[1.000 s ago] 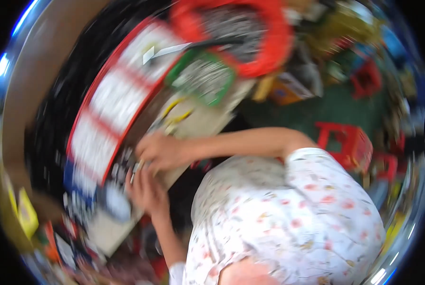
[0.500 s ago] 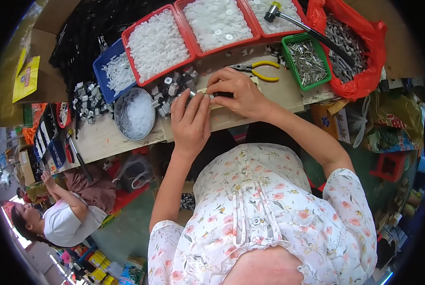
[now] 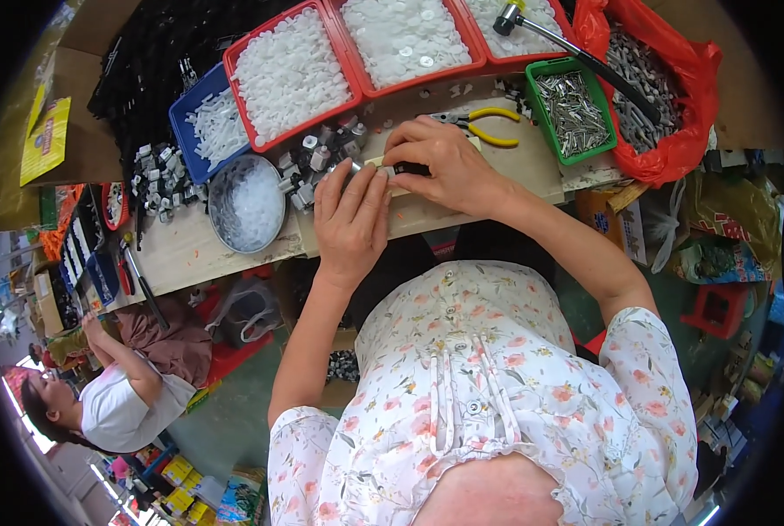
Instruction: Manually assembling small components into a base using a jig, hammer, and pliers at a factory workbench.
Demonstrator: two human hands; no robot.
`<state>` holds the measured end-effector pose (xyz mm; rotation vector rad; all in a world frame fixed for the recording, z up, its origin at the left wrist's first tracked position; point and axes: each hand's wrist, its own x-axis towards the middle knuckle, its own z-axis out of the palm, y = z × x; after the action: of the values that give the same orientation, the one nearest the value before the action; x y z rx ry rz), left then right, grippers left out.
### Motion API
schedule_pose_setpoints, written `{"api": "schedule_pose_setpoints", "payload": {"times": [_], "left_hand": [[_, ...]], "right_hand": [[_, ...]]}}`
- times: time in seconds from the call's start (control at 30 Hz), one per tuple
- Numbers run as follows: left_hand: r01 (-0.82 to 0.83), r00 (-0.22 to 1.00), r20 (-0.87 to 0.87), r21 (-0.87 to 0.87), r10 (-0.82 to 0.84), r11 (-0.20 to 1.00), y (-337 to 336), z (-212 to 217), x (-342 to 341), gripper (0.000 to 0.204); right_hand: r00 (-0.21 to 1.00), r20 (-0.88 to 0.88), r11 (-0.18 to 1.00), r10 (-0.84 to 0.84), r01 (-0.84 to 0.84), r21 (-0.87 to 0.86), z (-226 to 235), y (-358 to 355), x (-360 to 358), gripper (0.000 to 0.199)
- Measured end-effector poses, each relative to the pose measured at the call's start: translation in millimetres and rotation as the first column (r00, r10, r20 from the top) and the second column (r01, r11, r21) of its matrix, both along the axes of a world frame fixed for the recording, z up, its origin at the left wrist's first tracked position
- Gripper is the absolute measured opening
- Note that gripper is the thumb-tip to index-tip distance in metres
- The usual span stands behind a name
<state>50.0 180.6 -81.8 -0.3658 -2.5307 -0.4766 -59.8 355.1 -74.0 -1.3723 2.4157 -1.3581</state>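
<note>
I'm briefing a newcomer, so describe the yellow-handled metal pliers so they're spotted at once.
On the pale workbench, find the green plastic tray of slim silvery metal pieces. Just left of it, beyond the worker's right hand, lie the metal pliers. Two curved yellow handles set them apart from the nearby black-gripped metal hammer.

Bare bench (image 3: 522, 180) lies between the right hand (image 3: 445, 171) and green tray (image 3: 590, 156); pliers (image 3: 497, 139) (yellow-handled) obstruct its far side. Left of the left hand (image 3: 352, 223), parts (image 3: 318, 159), then a bowl (image 3: 245, 248), block passage; red trays (image 3: 350, 54) bar the far side.
</note>
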Motion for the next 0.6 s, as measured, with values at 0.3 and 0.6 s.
{"api": "schedule_pose_setpoints", "payload": {"times": [0.3,0.6], "left_hand": [[-0.037,0.999,-0.009,0.162,0.039,0.986,-8,-1,7,0.031],[-0.085,0.996,0.009,0.022,0.085,0.996,-6,2,10,0.029]], "right_hand": [[0.949,-0.316,0.958,0.014,0.078,0.277,30,-7,8,0.022],[0.982,-0.183,0.984,-0.037,0.067,0.163,16,-5,7,0.021]]}}
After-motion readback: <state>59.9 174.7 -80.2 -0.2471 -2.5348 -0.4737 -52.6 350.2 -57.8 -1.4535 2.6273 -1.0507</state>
